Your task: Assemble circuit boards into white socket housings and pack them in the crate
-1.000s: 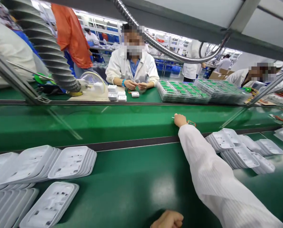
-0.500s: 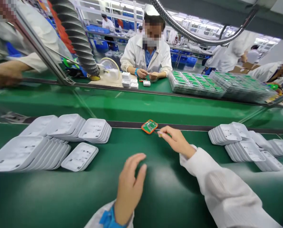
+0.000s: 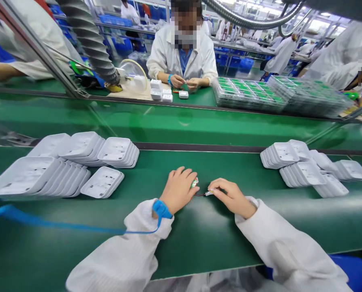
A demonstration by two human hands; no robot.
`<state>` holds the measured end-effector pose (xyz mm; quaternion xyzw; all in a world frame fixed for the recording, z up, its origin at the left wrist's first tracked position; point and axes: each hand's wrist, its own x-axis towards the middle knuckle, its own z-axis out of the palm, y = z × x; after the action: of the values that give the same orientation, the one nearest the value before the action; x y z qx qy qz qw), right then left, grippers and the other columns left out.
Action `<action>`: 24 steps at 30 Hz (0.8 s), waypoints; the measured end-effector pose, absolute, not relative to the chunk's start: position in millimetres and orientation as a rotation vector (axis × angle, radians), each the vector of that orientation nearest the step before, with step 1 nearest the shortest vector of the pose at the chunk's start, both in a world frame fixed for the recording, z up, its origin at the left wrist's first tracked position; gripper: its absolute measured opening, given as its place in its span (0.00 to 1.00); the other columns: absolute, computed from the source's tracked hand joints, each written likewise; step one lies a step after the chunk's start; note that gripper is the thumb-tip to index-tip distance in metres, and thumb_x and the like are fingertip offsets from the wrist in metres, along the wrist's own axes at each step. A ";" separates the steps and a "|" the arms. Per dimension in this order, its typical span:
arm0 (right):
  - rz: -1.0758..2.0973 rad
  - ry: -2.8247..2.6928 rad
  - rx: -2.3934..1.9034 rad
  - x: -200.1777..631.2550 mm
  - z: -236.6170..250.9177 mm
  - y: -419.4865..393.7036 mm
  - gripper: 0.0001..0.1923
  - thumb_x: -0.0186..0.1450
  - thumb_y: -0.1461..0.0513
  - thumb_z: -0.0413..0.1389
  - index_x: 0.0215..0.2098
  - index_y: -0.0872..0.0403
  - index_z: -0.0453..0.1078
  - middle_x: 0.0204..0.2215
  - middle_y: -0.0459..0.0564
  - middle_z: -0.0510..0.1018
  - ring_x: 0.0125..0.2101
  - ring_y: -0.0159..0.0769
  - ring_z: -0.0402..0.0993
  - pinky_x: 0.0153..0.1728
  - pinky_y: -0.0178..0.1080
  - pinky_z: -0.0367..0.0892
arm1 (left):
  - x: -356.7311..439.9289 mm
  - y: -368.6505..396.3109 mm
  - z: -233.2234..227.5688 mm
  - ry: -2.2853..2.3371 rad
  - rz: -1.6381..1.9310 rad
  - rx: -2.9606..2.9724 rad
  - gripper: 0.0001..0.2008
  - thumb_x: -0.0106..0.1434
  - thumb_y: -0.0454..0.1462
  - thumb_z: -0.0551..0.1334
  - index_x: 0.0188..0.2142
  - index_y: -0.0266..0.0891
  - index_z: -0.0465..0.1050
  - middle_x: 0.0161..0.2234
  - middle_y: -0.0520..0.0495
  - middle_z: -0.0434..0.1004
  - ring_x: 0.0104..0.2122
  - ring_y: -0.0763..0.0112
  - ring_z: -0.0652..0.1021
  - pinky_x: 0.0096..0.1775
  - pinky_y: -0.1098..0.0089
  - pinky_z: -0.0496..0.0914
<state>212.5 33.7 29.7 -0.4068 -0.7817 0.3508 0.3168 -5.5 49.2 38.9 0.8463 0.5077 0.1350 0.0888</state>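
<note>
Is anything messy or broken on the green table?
Nothing looks broken or spilled. The white plastic covers lie in leaning, fanned-out stacks, left and right, and one cover sits apart. The left hand covers a small green board; the right hand pinches its wire.

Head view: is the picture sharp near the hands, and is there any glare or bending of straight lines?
Head view: the left hand and right hand look sharp, and so does the small circuit board between them; soft glare from ceiling lights lies on the green conveyor belt; the belt edges curve toward the frame's sides, which is wide-lens distortion; faces are pixelated.
</note>
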 end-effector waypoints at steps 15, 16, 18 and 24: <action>0.921 -2.175 -1.004 185.0 20.4 30.5 0.08 0.69 0.61 0.48 0.39 0.52 0.68 0.35 0.48 0.75 0.37 0.33 0.71 0.41 0.37 0.65 | 2.7 12.3 30.5 1.926 0.223 2.324 0.11 0.65 0.42 0.54 0.35 0.37 0.67 0.36 0.42 0.69 0.39 0.57 0.68 0.40 0.60 0.60; 0.916 -2.178 -1.009 185.1 20.1 29.1 0.08 0.70 0.61 0.47 0.38 0.52 0.68 0.35 0.48 0.75 0.37 0.34 0.71 0.40 0.37 0.65 | 6.7 12.6 29.5 1.913 0.233 2.332 0.09 0.65 0.40 0.53 0.35 0.37 0.67 0.36 0.42 0.69 0.40 0.57 0.68 0.40 0.59 0.60; 0.904 -2.184 -1.034 185.8 18.5 26.9 0.09 0.70 0.60 0.46 0.38 0.51 0.67 0.34 0.48 0.75 0.36 0.34 0.71 0.39 0.37 0.66 | 13.0 9.6 27.0 1.883 0.289 2.347 0.08 0.66 0.36 0.50 0.36 0.37 0.66 0.36 0.43 0.70 0.40 0.58 0.69 0.41 0.59 0.60; 0.917 -2.210 -1.065 183.8 14.6 26.4 0.10 0.70 0.58 0.43 0.37 0.50 0.65 0.33 0.48 0.74 0.33 0.35 0.70 0.35 0.38 0.66 | 21.2 -6.9 22.2 1.735 0.508 2.221 0.08 0.67 0.34 0.47 0.37 0.36 0.64 0.33 0.44 0.73 0.35 0.63 0.72 0.42 0.61 0.63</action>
<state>183.8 26.4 14.6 -0.3928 -0.8153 0.3381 0.2583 21.2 -6.9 22.2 0.7681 0.6000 0.1757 0.1385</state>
